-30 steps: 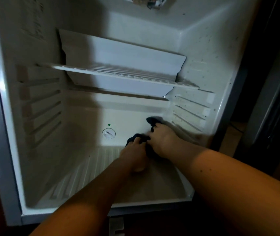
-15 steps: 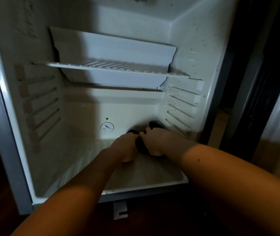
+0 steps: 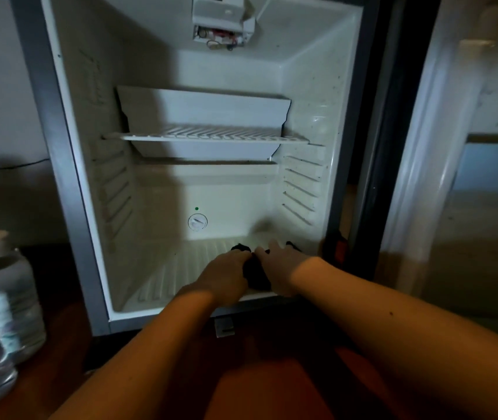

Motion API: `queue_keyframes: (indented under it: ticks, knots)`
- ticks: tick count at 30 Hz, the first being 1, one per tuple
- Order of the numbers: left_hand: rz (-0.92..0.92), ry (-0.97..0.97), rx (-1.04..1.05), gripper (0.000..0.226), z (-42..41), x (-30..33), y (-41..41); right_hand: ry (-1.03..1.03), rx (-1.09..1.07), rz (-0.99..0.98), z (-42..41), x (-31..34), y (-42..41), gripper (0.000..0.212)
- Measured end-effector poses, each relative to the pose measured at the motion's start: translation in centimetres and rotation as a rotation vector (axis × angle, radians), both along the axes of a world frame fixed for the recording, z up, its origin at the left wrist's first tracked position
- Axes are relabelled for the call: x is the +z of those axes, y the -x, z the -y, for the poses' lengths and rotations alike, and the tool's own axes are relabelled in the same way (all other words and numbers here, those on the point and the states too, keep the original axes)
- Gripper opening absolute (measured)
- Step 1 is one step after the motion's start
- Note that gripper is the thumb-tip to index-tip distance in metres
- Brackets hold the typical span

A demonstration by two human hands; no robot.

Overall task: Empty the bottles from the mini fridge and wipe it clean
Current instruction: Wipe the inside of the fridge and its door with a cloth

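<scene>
White-lined mini fridge (image 3: 163, 95) stands open, its interior bare of bottles. Both hands reach to the ribbed floor near the front right corner: left hand (image 3: 226, 275) and right hand (image 3: 281, 268) side by side on a dark crumpled cloth (image 3: 255, 277), fingers curled onto it, holding it against the floor. One white wire shelf (image 3: 208, 136) spans the middle, above the hands. Round white dial (image 3: 197, 222) with a green dot above it sits on the back wall. Clear plastic water bottles (image 3: 5, 295) stand outside at left, blurred. Open door (image 3: 466, 165) at right.
</scene>
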State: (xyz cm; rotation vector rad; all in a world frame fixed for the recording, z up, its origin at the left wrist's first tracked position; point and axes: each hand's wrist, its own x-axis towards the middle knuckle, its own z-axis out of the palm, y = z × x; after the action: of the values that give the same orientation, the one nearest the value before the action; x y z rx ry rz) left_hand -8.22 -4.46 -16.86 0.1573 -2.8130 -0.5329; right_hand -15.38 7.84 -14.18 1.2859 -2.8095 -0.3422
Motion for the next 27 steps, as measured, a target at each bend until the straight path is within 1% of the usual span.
queue_keyframes:
  ticks: [4,8,10,12,14,15,16,18,20,22,24,27]
  knots:
    - [0.029,-0.020,0.004,0.040,-1.8,-0.2,-2.2,0.025,-0.058,0.047,-2.0,-0.7,-2.0,0.072]
    - [0.041,0.044,0.002,0.034,-3.2,0.0,-3.9,0.082,-0.092,0.075,-3.4,-1.0,-3.5,0.068]
    - [0.054,0.078,-0.001,0.034,-3.4,0.2,-4.6,0.162,-0.104,0.138,-4.0,-1.1,-3.7,0.061]
    - [0.060,0.111,0.003,0.034,-3.4,0.1,-4.9,0.299,-0.099,0.223,-4.4,-1.1,-3.7,0.044]
    - [0.025,0.089,0.005,0.027,-3.4,0.0,-5.1,0.457,-0.105,0.272,-4.7,-0.7,-3.6,0.028]
    - [-0.009,0.037,0.020,0.022,-3.4,0.1,-5.2,0.528,-0.120,0.299,-4.7,-0.5,-3.6,0.025]
    - [-0.052,-0.057,0.047,0.019,-3.3,0.2,-5.2,0.605,-0.141,0.333,-4.7,-0.2,-3.6,0.024]
    - [-0.182,-0.305,0.116,0.012,-2.9,0.5,-5.1,0.786,-0.171,0.421,-4.4,0.4,-3.7,0.023]
    - [-0.286,-0.528,0.195,0.009,-2.6,0.9,-4.8,0.974,-0.178,0.502,-3.6,0.8,-3.9,0.028]
    - [-0.365,-0.855,0.232,0.010,-2.8,1.5,-4.3,1.137,-0.155,0.554,-2.6,1.2,-4.3,0.030]
    - [-0.381,-1.148,0.236,0.016,-3.1,2.3,-4.1,1.249,-0.116,0.555,-1.7,1.6,-4.7,0.031]
    - [-0.288,-1.438,0.227,0.029,-3.5,4.2,-3.5,1.371,-0.047,0.556,-1.0,2.4,-5.0,0.040]
